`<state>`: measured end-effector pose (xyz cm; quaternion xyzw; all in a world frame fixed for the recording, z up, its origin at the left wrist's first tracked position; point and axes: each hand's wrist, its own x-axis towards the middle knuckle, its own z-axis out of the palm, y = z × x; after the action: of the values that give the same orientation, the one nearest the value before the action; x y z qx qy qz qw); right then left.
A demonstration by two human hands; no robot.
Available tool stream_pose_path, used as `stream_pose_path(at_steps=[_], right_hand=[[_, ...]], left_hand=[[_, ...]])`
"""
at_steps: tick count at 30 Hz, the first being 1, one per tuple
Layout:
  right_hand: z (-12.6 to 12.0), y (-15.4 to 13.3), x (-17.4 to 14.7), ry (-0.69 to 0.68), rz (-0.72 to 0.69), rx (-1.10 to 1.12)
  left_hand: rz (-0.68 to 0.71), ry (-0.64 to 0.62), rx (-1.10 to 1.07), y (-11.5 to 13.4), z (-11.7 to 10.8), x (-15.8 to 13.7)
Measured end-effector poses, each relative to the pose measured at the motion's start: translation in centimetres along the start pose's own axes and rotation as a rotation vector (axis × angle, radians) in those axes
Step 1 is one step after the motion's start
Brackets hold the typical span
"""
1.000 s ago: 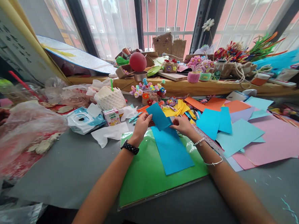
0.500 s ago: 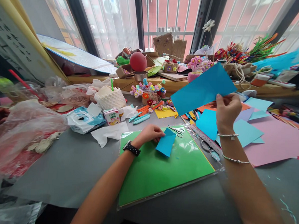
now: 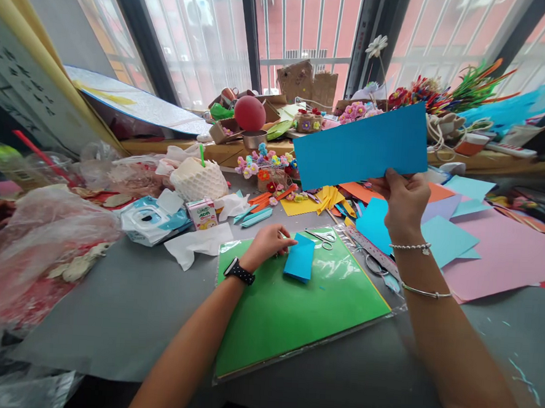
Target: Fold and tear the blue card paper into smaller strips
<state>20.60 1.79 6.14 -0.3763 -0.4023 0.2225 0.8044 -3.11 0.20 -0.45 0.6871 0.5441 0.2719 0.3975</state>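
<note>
My right hand [image 3: 404,197] pinches the lower edge of a long blue paper strip [image 3: 361,149], raised above the desk. My left hand [image 3: 270,248] is closed on the upper left edge of a smaller folded blue paper [image 3: 300,260]. That piece is over a green sheet [image 3: 302,329] in a clear sleeve. Small scissors [image 3: 323,238] lie on the sheet just beyond the folded paper. A pink ruler [image 3: 371,247] rests along the sheet's right edge, beside a second pair of scissors [image 3: 375,264].
Blue, pink and orange papers [image 3: 504,255] spread to the right. On the left are a wet-wipes pack [image 3: 154,220], a small carton [image 3: 202,214], a coconut with a green straw [image 3: 200,180] and plastic bags [image 3: 58,228]. Crafted flowers [image 3: 270,167] stand behind; a red ball [image 3: 250,113] sits on the sill.
My right hand has shifted slightly left and turned the long blue strip to a more level angle. The smaller blue paper in my left hand has moved and turned slightly.
</note>
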Motion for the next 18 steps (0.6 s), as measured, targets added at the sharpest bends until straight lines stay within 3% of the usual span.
stream_pose_path(at_steps=[4,14,18], right_hand=[[0.4,0.0,-0.5,-0.038,0.042,-0.004],[1.5,0.3,-1.8,-0.337,0.173,-0.089],[1.3,1.5,-2.4,-0.489,0.150,-0.188]], left_hand=[[0.090,0.112,-0.046,0.3,-0.2,0.3],[0.166,0.219,-0.697,1.3,-0.8,0.4],[0.134,0.464,-0.705,0.8,-1.3,0.6]])
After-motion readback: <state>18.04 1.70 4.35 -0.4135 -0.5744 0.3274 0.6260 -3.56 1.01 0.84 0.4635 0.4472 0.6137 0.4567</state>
